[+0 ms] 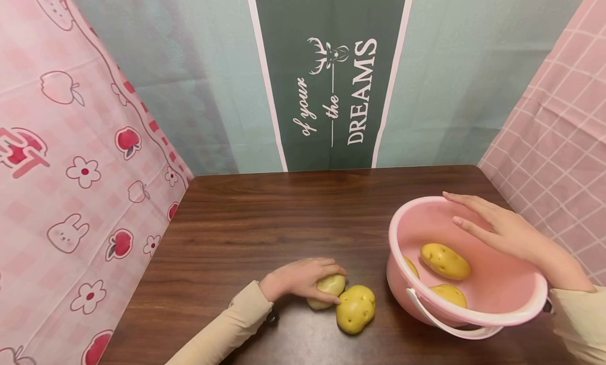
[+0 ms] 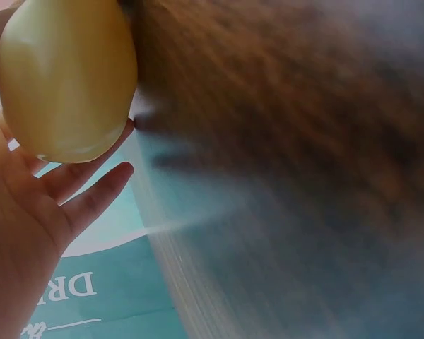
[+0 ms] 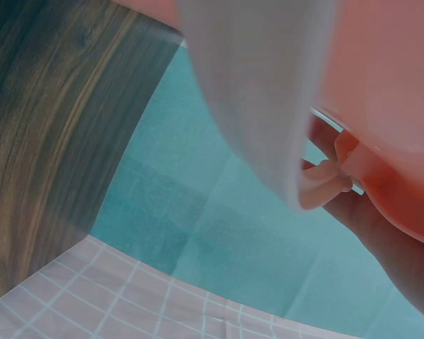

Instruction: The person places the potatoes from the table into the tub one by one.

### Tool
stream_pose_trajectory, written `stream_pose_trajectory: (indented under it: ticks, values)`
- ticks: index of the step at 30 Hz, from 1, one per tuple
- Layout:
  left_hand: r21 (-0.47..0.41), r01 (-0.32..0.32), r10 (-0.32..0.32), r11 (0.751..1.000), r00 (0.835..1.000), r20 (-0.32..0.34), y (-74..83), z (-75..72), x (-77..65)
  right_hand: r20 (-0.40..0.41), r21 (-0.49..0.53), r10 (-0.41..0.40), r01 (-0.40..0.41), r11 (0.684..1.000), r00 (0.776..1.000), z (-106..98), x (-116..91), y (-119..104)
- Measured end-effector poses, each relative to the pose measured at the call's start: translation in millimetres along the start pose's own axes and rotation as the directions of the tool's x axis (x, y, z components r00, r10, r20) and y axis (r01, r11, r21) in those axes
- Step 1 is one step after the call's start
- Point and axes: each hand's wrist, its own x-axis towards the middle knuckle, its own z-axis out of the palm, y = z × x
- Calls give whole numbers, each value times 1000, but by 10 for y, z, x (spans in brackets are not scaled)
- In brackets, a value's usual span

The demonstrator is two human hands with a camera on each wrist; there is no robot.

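- left hand (image 1: 307, 278): grasping the pale potato (image 1: 333, 285), fingers bent over its far side and thumb along its near side
- pale potato: low over the wood-grain tabletop (image 1: 246, 212), left of the bucket; i cannot tell whether it touches the wood
- knobby yellow potato (image 1: 356, 309): on the tabletop just beside the pale one, between it and the bucket, the left thumb tip at its edge
- right hand (image 1: 504, 231): unclenched, laid over the far right rim of the pink bucket (image 1: 421, 223), fingers fairly straight along the rim, thumb reaching out over the opening
- pink bucket: upright on the right side of the tabletop, its pale bail handle (image 1: 473, 334) hanging down at the near side
- oblong potato (image 1: 445, 261): inside the bucket, whole in view, with two more potatoes (image 1: 450, 295) near it, both partly hidden by the near wall
- cream sleeves (image 1: 236, 312): on both forearms
- behind: a blue-green curtain (image 1: 203, 91) with a dark green panel (image 1: 331, 12) lettered "of your the dreams" beside a deer head
- left: pink cloth (image 1: 104, 207) with fruit, flowers and a bunny
- right: pink cloth with a white grid (image 1: 558, 107)
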Motion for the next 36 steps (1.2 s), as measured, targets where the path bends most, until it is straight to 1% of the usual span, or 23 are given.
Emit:
stream_pose_trajectory:
  ticks: [5,11,18,27,36]
  values:
    - [-8,-3,3,1000,1000,-3,0,-1,-3,0,-3,1,-1,1000,1000,1,3,0]
    - [-30,10,-10,999,1000,1,0,-11,-6,0,2,12,-12,1000,1000,-14,2,-11]
    - [-48,8,-8,999,1000,4,-2,-3,-13,-3,-2,-4,4,1000,1000,-8,9,-6]
    - [-53,10,-10,999,1000,7,0,8,-16,-1,2,4,-4,1000,1000,3,-3,-3]
    - [-52,6,-6,999,1000,-1,-21,-4,6,-4,0,-9,9,1000,1000,2,5,-3]
